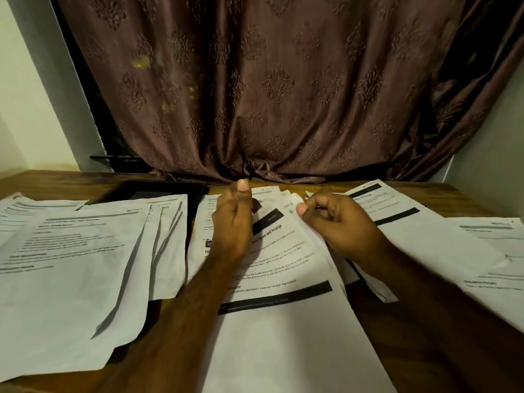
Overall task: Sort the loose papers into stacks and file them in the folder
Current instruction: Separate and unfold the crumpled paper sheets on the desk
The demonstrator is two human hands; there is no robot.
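Note:
Loose printed papers cover the wooden table. A middle pile (272,279) lies fanned in front of me, its top sheet tilted and printed with black bars. My left hand (232,222) is over the upper left part of this pile with the thumb pointing up; its fingers are hidden behind the hand. My right hand (337,225) has its fingers curled and pinches the edges of sheets at the pile's upper right. A dark folder (158,191) lies flat at the back left, partly under papers.
A left pile of sheets (73,268) overlaps towards the near edge. More sheets (419,236) spread to the right, and another sheet (493,251) lies at the far right. A brown curtain (269,95) hangs behind the table (365,313). Walls close in on both sides.

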